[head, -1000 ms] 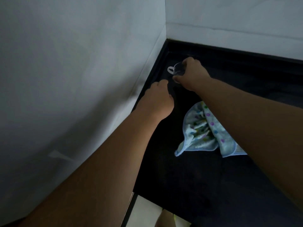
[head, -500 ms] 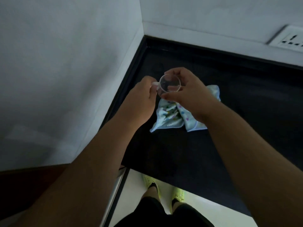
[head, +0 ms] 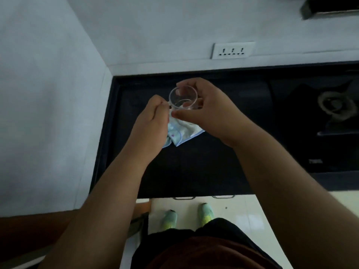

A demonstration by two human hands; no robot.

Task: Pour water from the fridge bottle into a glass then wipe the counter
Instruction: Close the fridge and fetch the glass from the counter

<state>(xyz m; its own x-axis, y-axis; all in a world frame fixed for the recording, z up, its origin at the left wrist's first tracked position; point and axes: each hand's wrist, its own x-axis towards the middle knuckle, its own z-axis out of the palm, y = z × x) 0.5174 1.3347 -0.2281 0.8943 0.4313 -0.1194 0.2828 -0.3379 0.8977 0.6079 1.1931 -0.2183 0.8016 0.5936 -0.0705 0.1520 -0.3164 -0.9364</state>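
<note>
A clear glass cup (head: 182, 98) with a handle is held above the black counter (head: 194, 167), its mouth turned toward me. My right hand (head: 211, 109) wraps round its body from the right. My left hand (head: 153, 121) pinches its handle on the left side. Below both hands lies a crumpled light-blue cloth (head: 179, 133) with coloured dots, partly hidden by them. No bottle is in view.
A white wall (head: 48, 103) closes off the counter's left side. On the back wall is a socket plate (head: 233, 49). To the right sits a gas stove burner (head: 336, 105). My feet stand on the pale floor (head: 242, 210) below the counter edge.
The glass was lifted from the back corner of the counter toward me, and my left hand took its handle. The view swung right, bringing the socket and stove into sight.
</note>
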